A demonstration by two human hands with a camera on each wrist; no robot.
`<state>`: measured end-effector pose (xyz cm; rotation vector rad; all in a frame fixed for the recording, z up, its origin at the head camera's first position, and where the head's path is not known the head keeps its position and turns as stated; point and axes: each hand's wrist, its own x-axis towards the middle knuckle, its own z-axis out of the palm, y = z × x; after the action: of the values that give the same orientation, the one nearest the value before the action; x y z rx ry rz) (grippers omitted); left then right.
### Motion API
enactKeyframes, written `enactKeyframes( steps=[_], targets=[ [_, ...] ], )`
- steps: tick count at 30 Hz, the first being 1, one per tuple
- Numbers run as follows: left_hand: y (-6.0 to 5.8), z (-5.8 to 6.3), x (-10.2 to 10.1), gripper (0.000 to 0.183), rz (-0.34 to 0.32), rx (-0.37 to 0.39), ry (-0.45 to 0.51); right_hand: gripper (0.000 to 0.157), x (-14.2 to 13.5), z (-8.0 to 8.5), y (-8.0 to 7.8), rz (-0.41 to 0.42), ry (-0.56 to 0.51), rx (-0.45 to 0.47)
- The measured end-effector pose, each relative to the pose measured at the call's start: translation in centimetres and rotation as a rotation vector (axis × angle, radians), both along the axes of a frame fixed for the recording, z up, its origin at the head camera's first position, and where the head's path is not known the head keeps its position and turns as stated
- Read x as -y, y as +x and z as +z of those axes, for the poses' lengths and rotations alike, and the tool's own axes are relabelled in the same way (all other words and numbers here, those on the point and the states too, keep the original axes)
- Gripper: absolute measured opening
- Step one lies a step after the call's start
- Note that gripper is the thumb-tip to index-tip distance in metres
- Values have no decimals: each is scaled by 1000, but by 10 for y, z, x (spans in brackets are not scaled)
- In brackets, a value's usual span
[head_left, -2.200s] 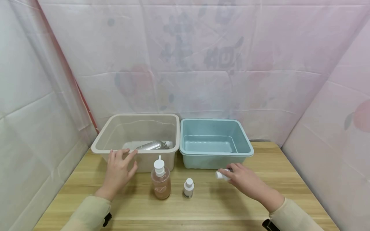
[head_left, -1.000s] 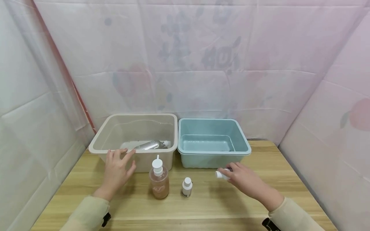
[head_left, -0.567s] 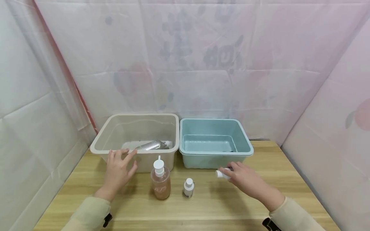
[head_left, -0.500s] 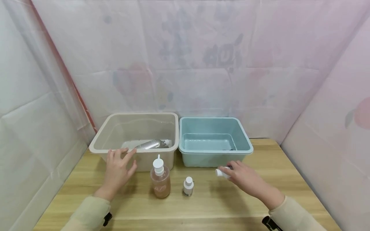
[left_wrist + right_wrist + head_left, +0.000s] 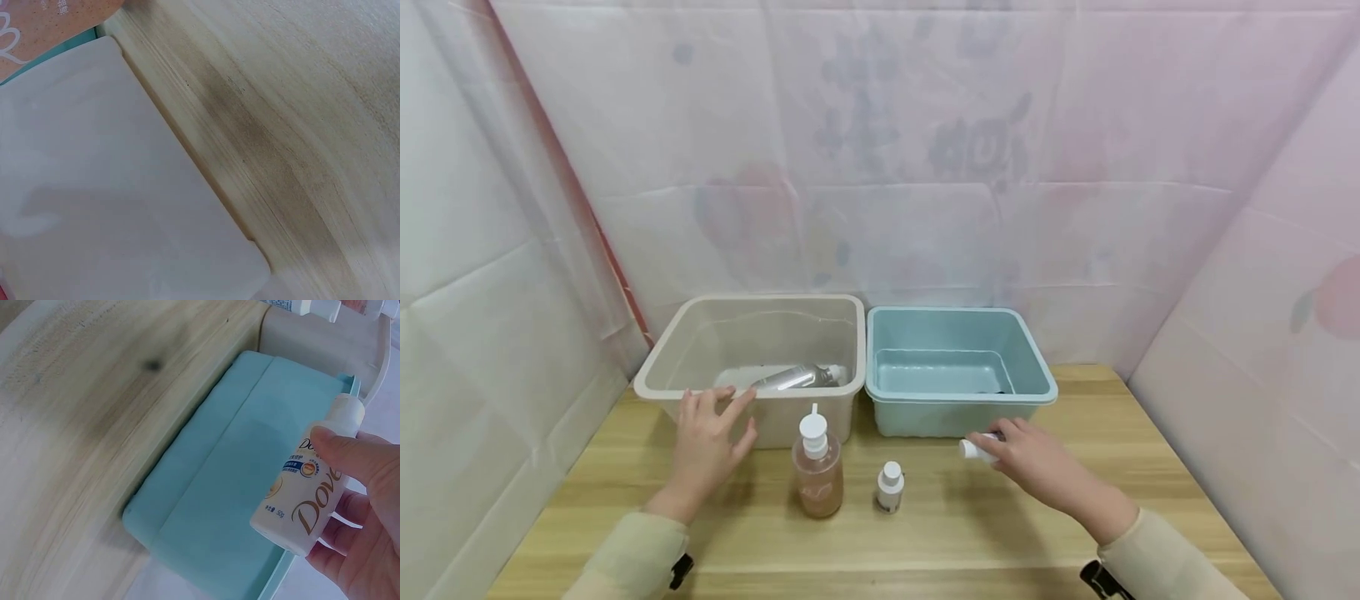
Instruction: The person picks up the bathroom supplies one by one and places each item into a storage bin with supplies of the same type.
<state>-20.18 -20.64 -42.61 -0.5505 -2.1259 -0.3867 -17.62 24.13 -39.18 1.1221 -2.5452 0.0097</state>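
Hold the Dove bottle (image 5: 303, 494) snugly, right hand (image 5: 1037, 467) curled round it, and let the left hand (image 5: 703, 437), fingers apart, rest by the beige tub (image 5: 771, 422).

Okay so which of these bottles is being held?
The white Dove bottle, held in the right hand. The other white bottle and the pump bottle stand on the table, while the clear bottle lies in the beige tub.
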Motion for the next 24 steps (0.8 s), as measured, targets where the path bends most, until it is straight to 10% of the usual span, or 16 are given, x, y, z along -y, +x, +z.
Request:
enactKeyframes(
  steps=[24],
  targets=[
    [0, 0, 0, 38, 16, 34, -19, 49, 3, 8, -3, 8, 1, -2]
  ],
)
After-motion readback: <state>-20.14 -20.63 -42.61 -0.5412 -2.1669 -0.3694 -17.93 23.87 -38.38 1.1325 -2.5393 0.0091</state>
